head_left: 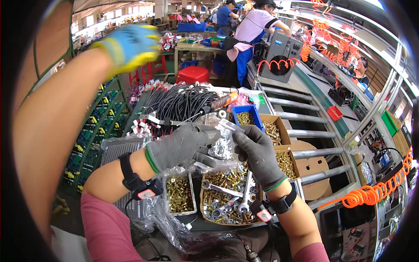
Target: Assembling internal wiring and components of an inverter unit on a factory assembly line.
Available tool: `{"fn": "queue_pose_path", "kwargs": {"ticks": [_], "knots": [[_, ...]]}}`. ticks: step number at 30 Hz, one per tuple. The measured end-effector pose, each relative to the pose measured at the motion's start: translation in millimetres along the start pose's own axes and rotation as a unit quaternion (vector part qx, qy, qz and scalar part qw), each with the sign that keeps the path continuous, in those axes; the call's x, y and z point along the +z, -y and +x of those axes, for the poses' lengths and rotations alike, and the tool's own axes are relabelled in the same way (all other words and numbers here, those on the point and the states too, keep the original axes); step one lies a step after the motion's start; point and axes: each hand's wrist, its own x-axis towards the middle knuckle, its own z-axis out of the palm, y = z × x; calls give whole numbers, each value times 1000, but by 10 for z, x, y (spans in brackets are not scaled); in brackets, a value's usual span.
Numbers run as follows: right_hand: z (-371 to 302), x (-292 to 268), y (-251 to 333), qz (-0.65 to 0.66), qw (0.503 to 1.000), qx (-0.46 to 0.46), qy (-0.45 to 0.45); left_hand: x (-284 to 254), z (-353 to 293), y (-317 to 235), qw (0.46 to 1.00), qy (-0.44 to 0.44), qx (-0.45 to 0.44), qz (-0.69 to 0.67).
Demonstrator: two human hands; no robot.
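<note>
Between my two gloved hands a small clear plastic bag (223, 144) hangs over the parts boxes, with shiny silvery pieces showing through it. My left hand (181, 144), in a grey glove, pinches the bag's left side. Its upper edge is gripped by my right hand (260, 155) between thumb and fingers. Below them stands an open carton (224, 205) of mixed bolts, nuts and washers. A wrench (221, 189) lies across it, and a second wrench (247, 194) rests by its right side. A white tray (180, 196) of brass-coloured screws is beside the carton.
Another person's arm with a blue-and-yellow glove (128, 47) reaches in from the left. Black cables (181, 102) and an orange-handled power screwdriver (223, 101) lie beyond my hands. A blue bin (247, 117) and cartons (286, 163) of screws stand right, beside a roller conveyor (301, 134).
</note>
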Motion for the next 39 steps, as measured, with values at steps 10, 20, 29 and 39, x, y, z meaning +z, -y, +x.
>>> {"fn": "queue_pose_path", "kwargs": {"ticks": [10, 20, 29, 39], "knots": [[-199, -225, -72, 117, 993, 9, 6, 346, 38, -73, 998, 43, 46, -24], [-885, -525, 143, 167, 980, -2, -108, 950, -157, -410, 997, 58, 8, 47], [-1469, -836, 122, 226, 961, -15, -162, 1499, -115, -307, 996, 57, 53, 31], [-2169, -837, 180, 52, 960, -194, -194, 2302, -243, -211, 980, 142, 134, -43]]}}
